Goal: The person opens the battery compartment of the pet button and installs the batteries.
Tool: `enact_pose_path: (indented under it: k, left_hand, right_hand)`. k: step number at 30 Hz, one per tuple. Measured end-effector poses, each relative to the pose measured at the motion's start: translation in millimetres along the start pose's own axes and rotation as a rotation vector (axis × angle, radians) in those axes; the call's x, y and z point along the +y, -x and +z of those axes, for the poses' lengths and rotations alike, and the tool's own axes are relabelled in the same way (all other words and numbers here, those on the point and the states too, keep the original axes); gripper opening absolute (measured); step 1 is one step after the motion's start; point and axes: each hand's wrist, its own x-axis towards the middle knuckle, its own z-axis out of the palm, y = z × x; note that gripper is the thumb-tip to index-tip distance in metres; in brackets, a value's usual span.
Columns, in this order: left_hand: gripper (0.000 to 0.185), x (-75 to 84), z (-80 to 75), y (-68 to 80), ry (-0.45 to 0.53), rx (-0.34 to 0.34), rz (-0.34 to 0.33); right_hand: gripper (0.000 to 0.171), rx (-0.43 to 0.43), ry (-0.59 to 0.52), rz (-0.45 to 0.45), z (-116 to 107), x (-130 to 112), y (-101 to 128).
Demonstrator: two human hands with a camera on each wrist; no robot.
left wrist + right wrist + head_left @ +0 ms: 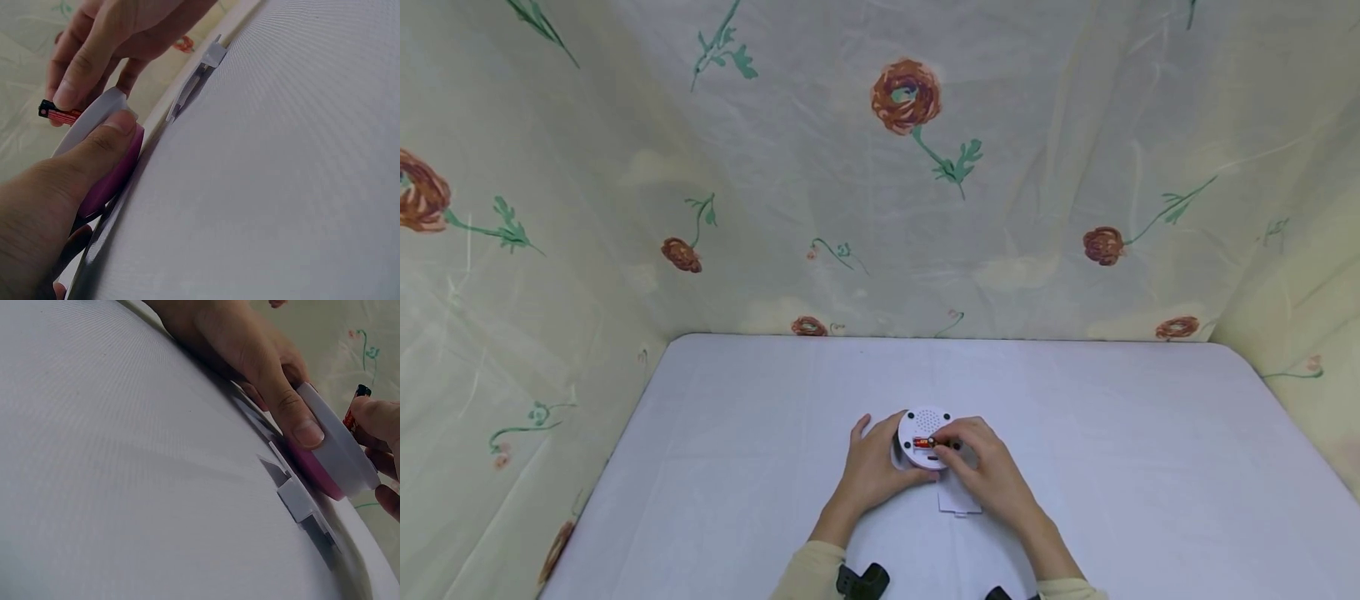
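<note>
A round white device (926, 421) with a speaker grille, dark feet and a battery recess faces up, its lower part pink (312, 465). My left hand (877, 462) grips its side, thumb on the near rim. Over the recess, my right hand (988, 471) pinches a red battery with a black end (55, 114) between thumb and fingers. That black end (363, 391) sticks up, clear of the device. Red also shows in the recess; whether it is a second battery I cannot tell, as the fingers hide part of the recess.
A white battery cover (958, 498) with a small tab lies on the white-covered table (737, 433), just in front of the device and partly under the right hand. Flower-patterned cloth (820, 167) hangs behind the table and along both sides.
</note>
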Motion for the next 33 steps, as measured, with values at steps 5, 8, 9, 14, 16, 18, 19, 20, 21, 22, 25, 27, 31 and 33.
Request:
enact_pose_path:
  k: [5, 8, 9, 14, 16, 18, 19, 20, 21, 22, 25, 27, 31, 33]
  left_hand:
    - [0.091, 0.2, 0.1, 0.6, 0.007, 0.007, 0.006]
    - [0.091, 0.0, 0.7, 1.0, 0.004, 0.008, 0.008]
    - [0.092, -0.1, 0.9, 1.2, 0.004, 0.009, 0.009]
    - [0.091, -0.7, 1.5, 1.3, 0.003, 0.01, 0.013]
    - [0.091, -1.1, 1.6, 1.1, 0.001, 0.011, 0.016]
    - [0.09, -1.3, 1.6, 1.0, 0.0, 0.015, 0.021]
    - [0.09, -1.6, 1.7, 1.0, -0.003, 0.016, 0.023]
    - [0.09, -1.9, 1.7, 0.8, -0.004, 0.016, 0.025]
    - [0.09, -2.1, 1.7, 0.8, -0.004, 0.017, 0.026]
    - [0.09, -2.2, 1.7, 0.7, -0.006, 0.017, 0.028]
    - [0.09, -2.3, 1.8, 0.2, -0.011, 0.018, 0.028]
    - [0.09, -1.8, 1.6, 0.3, -0.017, 0.021, 0.03]
    - [0.09, -0.6, 1.4, 0.4, -0.031, 0.029, 0.032]
    - [0.089, 0.1, 1.6, 0.5, -0.036, 0.032, 0.029]
  right_hand:
    - [0.016, -0.004, -0.017, -0.022, 0.8, -1.7, -0.4]
    - [0.016, 0.001, -0.019, -0.014, 1.8, -3.1, -0.6]
    - [0.016, 0.006, -0.018, -0.014, 2.4, -3.3, -0.8]
    - [0.015, 0.029, -0.014, -0.038, 6.9, -3.1, -1.5]
    - [0.015, 0.031, -0.009, -0.027, 8.3, -4.0, -1.7]
    - [0.015, 0.031, 0.001, 0.001, 9.4, -6.0, -1.6]
    - [0.015, 0.031, 0.004, 0.018, 10.0, -7.0, -1.6]
    - [0.015, 0.032, 0.006, 0.035, 10.5, -8.1, -1.6]
    - [0.015, 0.031, 0.006, 0.052, 10.9, -9.2, -1.6]
    - [0.015, 0.031, 0.008, 0.065, 11.4, -10.2, -1.6]
    - [0.015, 0.025, 0.006, 0.102, 12.0, -12.2, -1.7]
    - [0.015, 0.022, 0.006, 0.114, 12.0, -12.7, -1.7]
    - [0.023, 0.019, -0.013, 0.139, 12.3, -12.3, -1.5]
    - [0.034, 0.019, -0.058, 0.181, 13.3, -12.0, -0.9]
